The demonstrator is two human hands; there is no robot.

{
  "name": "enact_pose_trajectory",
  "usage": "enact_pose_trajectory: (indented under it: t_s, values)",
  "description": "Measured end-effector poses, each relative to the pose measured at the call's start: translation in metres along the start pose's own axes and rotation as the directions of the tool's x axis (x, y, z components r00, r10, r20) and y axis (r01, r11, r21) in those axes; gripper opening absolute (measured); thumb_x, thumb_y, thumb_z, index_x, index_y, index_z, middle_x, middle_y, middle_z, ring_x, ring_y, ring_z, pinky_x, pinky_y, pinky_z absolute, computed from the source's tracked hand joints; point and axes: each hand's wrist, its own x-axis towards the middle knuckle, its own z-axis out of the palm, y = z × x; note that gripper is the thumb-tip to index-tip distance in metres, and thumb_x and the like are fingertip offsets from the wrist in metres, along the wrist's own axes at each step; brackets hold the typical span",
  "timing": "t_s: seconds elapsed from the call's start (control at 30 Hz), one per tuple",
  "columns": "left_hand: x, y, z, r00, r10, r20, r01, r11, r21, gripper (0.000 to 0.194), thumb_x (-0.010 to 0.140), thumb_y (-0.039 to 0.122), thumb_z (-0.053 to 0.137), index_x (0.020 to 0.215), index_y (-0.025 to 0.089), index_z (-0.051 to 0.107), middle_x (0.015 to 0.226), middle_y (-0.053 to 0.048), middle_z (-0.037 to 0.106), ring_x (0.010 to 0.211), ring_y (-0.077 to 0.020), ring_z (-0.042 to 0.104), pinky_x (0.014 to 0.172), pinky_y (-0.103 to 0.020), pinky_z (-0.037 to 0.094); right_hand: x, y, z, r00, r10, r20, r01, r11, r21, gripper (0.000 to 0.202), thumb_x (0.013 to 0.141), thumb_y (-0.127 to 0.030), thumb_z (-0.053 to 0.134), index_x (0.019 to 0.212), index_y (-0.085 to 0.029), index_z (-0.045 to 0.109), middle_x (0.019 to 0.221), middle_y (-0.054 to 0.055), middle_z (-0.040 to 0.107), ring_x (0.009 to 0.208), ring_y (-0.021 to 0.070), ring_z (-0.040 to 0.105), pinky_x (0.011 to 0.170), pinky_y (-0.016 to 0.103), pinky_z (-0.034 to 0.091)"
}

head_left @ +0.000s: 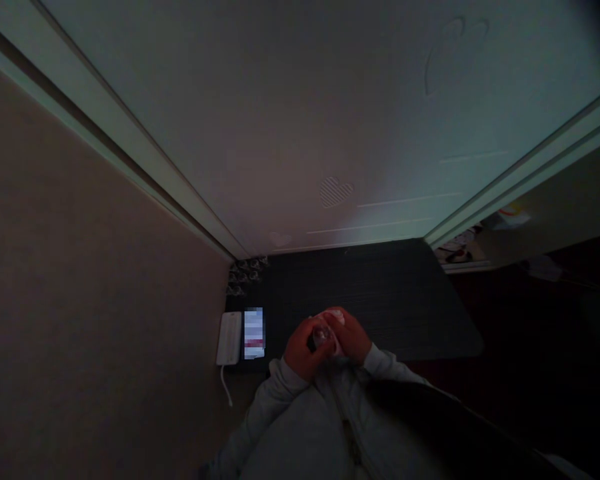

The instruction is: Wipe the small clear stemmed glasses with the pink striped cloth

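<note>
Close to my body, over the near edge of a dark tabletop (350, 287), both my hands meet. My left hand (300, 350) is closed around a small, clear, shiny object (323, 335), perhaps glass; its kind is too dim to make out. My right hand (355, 337) is closed on a pale pinkish cloth or tissue (337, 316), which wraps partly around the clear object. Fingers hide much of both. At the tabletop's far left corner stand several small clear objects (245, 275), grouped in rows.
Left of my hands lies a phone (254, 333) with a lit, blurred screen. Beside it is a white box-shaped device (229, 339) with a white cable (226, 387). A pale panel with heart shapes (336, 192) rises behind the tabletop, and a wall (105, 287) borders the left.
</note>
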Motion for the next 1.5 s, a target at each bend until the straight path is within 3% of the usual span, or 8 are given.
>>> enact_pose_trajectory:
  t_s: [0.13,0.27,0.57,1.07,1.3,1.5]
  values:
    - [0.002,-0.007,0.002,0.992,-0.117,-0.038,0.106,0.973,-0.204,0.023,0.068,0.023,0.057,0.09,0.016,0.052,0.088,-0.006,0.058,0.083,-0.0178,0.055,0.075,-0.031,0.044,-0.001,0.0,0.0,0.999,0.038,0.01,-0.039,0.995,0.087,0.029,0.075,-0.046,0.047,0.081,-0.017,0.052,0.076,0.004,0.06,0.069,0.0162,0.056,0.066,0.031,0.046]
    - [0.004,-0.011,0.001,0.984,-0.168,-0.066,0.134,0.923,-0.36,0.023,0.067,0.023,0.058,0.088,0.017,0.05,0.085,-0.003,0.058,0.08,-0.0159,0.056,0.074,-0.029,0.045,-0.004,0.0,0.0,0.998,0.022,0.065,-0.029,0.994,0.102,0.029,0.074,-0.045,0.05,0.085,-0.017,0.049,0.074,0.001,0.057,0.065,0.014,0.053,0.062,0.028,0.044]
    - [0.003,-0.008,0.002,0.973,-0.216,-0.076,0.166,0.894,-0.416,0.022,0.065,0.022,0.06,0.084,0.017,0.05,0.084,-0.003,0.059,0.08,-0.0153,0.057,0.075,-0.029,0.045,-0.006,-0.001,0.001,0.993,-0.065,0.097,0.078,0.987,-0.137,0.022,0.079,-0.039,0.044,0.087,-0.019,0.049,0.075,0.001,0.056,0.068,0.0142,0.053,0.064,0.028,0.044]
    - [0.007,-0.015,0.003,0.95,-0.287,-0.118,0.189,0.837,-0.514,0.026,0.063,0.029,0.063,0.081,0.016,0.05,0.075,-0.001,0.058,0.072,-0.0132,0.057,0.07,-0.028,0.045,-0.01,-0.001,0.001,0.988,-0.14,0.058,0.146,0.982,-0.119,0.019,0.081,-0.035,0.042,0.092,-0.02,0.046,0.078,0.002,0.057,0.069,0.0146,0.055,0.065,0.028,0.045]
    - [0.009,-0.028,0.0,0.891,-0.422,-0.168,0.255,0.771,-0.584,0.031,0.059,0.035,0.066,0.075,0.017,0.047,0.066,0.003,0.055,0.061,-0.0101,0.054,0.061,-0.025,0.044,-0.012,-0.007,0.001,0.974,-0.164,0.156,0.199,0.949,-0.245,0.033,0.072,-0.031,0.056,0.101,-0.019,0.045,0.095,0.006,0.059,0.081,0.017,0.057,0.072,0.03,0.044]
    - [0.008,-0.026,-0.002,0.902,-0.388,-0.19,0.277,0.858,-0.433,0.028,0.061,0.035,0.064,0.065,0.017,0.042,0.057,0.006,0.049,0.055,-0.0093,0.049,0.056,-0.024,0.04,-0.012,-0.007,0.002,0.946,-0.207,0.248,0.286,0.892,-0.348,0.019,0.072,-0.029,0.055,0.089,-0.021,0.053,0.081,0.003,0.059,0.071,0.0156,0.056,0.066,0.028,0.043]
